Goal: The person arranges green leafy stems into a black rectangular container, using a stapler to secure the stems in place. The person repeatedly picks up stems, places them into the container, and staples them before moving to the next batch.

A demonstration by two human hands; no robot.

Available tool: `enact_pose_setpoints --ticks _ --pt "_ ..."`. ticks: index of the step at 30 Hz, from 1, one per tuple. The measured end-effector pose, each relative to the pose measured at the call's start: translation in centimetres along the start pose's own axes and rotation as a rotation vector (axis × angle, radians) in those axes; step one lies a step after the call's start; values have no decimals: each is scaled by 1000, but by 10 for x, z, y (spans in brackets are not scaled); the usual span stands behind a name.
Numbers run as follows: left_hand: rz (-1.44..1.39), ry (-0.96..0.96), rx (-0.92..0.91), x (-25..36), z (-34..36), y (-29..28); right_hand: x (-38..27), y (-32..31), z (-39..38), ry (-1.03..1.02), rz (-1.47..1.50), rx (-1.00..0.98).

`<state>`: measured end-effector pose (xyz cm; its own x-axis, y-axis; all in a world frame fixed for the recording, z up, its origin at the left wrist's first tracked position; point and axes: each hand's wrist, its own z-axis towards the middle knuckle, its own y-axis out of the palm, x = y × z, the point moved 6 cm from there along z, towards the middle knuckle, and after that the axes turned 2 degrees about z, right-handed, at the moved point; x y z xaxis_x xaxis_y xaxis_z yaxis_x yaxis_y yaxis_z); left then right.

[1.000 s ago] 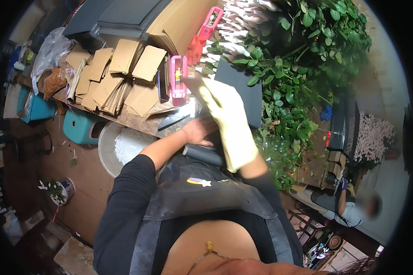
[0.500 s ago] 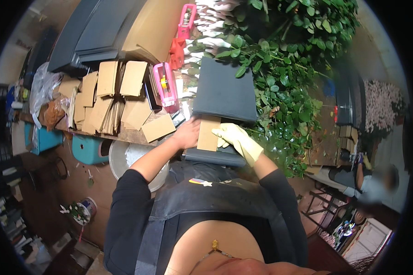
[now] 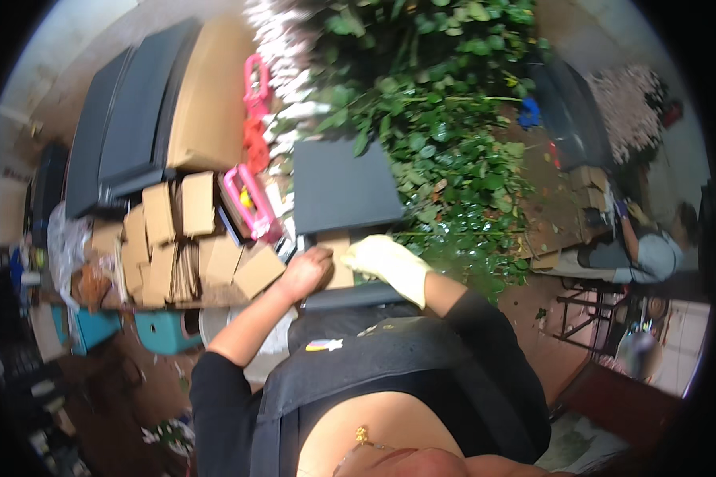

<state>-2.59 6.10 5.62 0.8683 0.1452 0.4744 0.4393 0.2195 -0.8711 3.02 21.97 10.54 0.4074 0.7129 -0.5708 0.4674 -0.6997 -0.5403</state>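
A tan piece of cardboard (image 3: 340, 274) lies upright between my hands, in the gap between a dark grey stack of flat sheets (image 3: 346, 187) and a lower dark stack (image 3: 350, 297) close to my apron. My bare left hand (image 3: 306, 273) is closed at its left edge, fingers curled over it. From the right, my right hand (image 3: 386, 264), in a pale yellow glove, is closed at the opposite edge with its fingers together. Motion blurs both hands a little, and the glove hides some of the cardboard.
Cut cardboard pieces (image 3: 159, 274) are piled on the left, beside a pink tool (image 3: 249, 203). Large dark boxes (image 3: 147, 111) stand behind. Leafy stems (image 3: 453, 175) with white-wrapped heads cover the table's far and right side. A co-worker (image 3: 652, 254) is at far right.
The whole view has shifted, with the table now lower and further left. My left fingers have curled at the cardboard's edge, and my gloved hand's fingers have drawn together.
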Motion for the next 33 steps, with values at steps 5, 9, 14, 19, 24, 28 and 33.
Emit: enact_pose_setpoints --ticks 5,9,14,19,24,28,33 --pt "6 -18 44 12 -5 -9 -12 -121 -66 -474 466 755" --pt "30 38 36 21 7 -17 57 -154 -20 30 -746 1080" --pt "47 21 44 21 2 -18 33 -174 -19 -614 143 931" --pt "32 1 5 21 3 -16 52 -156 -22 -125 318 575" --pt "22 -33 5 24 7 -18 121 -232 -5 374 669 720" --pt "5 -113 -12 24 -4 -20 112 -244 87 7 -711 832" --pt "-28 -74 -58 16 -1 -12 128 -262 109 -42 -931 1357"
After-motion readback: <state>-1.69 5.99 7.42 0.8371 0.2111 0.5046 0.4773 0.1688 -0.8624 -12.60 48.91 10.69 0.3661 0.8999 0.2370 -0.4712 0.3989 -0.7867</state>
